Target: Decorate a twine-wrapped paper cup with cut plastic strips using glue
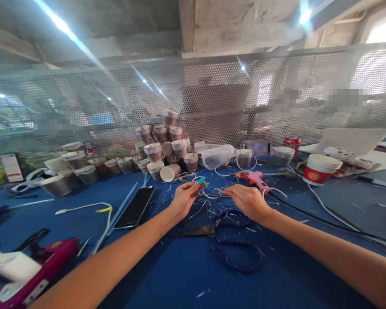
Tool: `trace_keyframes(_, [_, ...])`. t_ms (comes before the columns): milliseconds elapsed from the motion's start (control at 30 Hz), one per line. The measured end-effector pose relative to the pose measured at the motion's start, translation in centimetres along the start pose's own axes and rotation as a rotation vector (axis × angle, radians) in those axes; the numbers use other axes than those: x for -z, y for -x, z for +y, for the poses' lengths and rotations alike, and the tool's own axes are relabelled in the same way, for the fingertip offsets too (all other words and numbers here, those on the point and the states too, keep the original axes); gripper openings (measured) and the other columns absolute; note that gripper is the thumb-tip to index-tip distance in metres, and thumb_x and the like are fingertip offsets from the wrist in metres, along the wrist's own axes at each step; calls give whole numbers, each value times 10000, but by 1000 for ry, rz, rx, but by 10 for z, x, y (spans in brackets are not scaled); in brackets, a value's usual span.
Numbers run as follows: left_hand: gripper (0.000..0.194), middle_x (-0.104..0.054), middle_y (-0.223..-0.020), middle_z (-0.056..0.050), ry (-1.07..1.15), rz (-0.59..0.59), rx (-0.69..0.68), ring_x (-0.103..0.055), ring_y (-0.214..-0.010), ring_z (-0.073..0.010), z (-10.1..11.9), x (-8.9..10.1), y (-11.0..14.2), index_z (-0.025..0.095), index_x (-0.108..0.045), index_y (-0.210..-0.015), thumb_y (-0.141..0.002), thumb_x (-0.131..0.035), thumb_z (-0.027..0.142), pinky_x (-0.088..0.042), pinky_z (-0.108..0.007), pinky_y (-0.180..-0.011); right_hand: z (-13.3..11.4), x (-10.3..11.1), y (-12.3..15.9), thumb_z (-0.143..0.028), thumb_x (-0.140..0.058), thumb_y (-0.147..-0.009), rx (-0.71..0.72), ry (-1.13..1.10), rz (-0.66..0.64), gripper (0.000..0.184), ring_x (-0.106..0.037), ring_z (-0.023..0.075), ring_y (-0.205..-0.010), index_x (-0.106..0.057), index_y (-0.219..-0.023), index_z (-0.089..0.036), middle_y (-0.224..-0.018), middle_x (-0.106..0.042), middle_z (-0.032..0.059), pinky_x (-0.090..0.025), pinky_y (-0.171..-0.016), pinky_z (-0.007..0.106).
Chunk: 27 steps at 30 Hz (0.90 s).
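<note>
My left hand [183,201] is closed in a pinch on a small teal-and-green piece [201,181], too small for me to tell its kind. Fingertips pressed together, my right hand [249,201] is a short way to the right; a thin pale strand seems to be at its fingertips, but I cannot make it out. Scissors [197,231] with dark blue wrapped handles lie on the blue table below both hands. Just beyond my right hand rests a pink glue gun [251,177] with a black cord.
Small pots [153,152] are stacked at the back before a perforated metal screen [212,92]. A black phone [135,207] lies at left, with a magenta power strip [56,262] nearer me. Red-banded paper cups [321,169] stand at right. Thin scraps litter the table.
</note>
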<state>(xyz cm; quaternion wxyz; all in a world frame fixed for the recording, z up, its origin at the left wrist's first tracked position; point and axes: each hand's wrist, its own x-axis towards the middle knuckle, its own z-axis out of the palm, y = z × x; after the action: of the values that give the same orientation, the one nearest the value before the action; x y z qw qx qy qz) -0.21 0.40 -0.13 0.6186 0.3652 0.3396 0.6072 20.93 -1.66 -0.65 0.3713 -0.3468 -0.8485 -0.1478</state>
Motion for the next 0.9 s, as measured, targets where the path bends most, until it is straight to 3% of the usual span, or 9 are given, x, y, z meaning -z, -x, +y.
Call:
trace_keyframes(400, [197, -682, -661, -42, -10, -28, 4, -620, -684, -138, 0, 2, 1, 124, -614, -563, -501, -787, 196, -413, -236, -625, -7, 3, -1, -201, -382, -888, -1, 147, -51, 247, -610, 130, -596, -611, -803, -162, -667, -662, 37, -397, -542, 230])
trace_keyframes(567, [165, -671, -636, -30, 7, 14, -2, -596, -642, -117, 0, 2, -2, 127, -613, -546, -524, -769, 177, -399, -228, -602, -7, 7, -5, -332, -386, -897, 19, 174, 25, 288, -590, 121, -618, -578, -773, -157, -643, -633, 31, -390, -571, 224])
trace_keyframes(900, [136, -676, -634, -29, 39, 33, 5, -598, -649, -119, 1, 0, -2, 133, -628, -551, -526, -761, 149, -404, -230, -614, -9, 9, -5, -275, -379, -903, 28, 257, 32, 332, -533, 104, -546, -517, -622, -165, -574, -561, 9, -333, -538, 225])
